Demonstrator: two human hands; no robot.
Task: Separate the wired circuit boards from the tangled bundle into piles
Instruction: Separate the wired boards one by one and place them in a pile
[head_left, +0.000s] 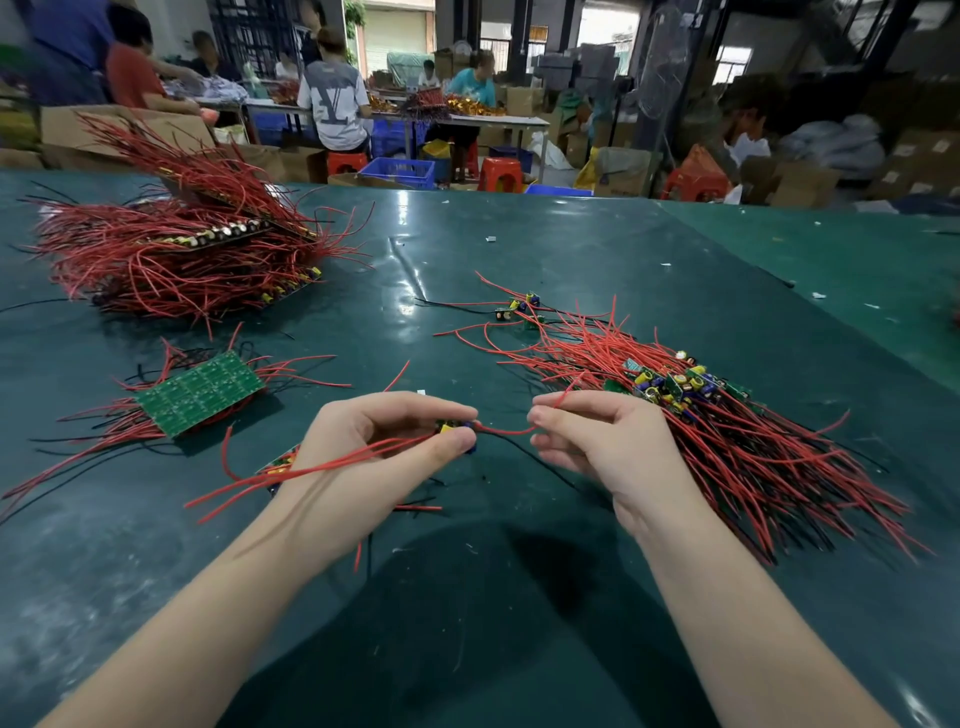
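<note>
Head view, only cam.

Tabletop (597, 270): dark green, shiny, a few bits of scrap on it.

L hand (384, 441) curled round a small board (451, 428), pinched between thumb and fingers near the mid-front of the tabletop; its red wires trail back over the wrist twd the near-left edge. R hand (597, 441) pinches one red wire (506, 430) that runs straight across to that board. Wire sags a little between the hands.

Tangled bundle (727, 415): right side of tabletop, just beside R hand, boards w/ capacitors on top, red + black leads fanned twd the near-right edge. A few loose boards (519, 306) lie just past its far end.

Sorted stuff: big pile (171, 249) at far-left corner; uncut panel (200, 392) w/ wires at left; another board (280, 465) half hidden under L wrist.

Step, my read: freeing one board's lead before laying it on a pile.

Risks:
- hard pull on the single wire → could tear at the solder joint.
- lead may snag others in the bundle → drags neighbours out, re-tangles.
- trailing wires over L wrist may catch the board beneath.
</note>
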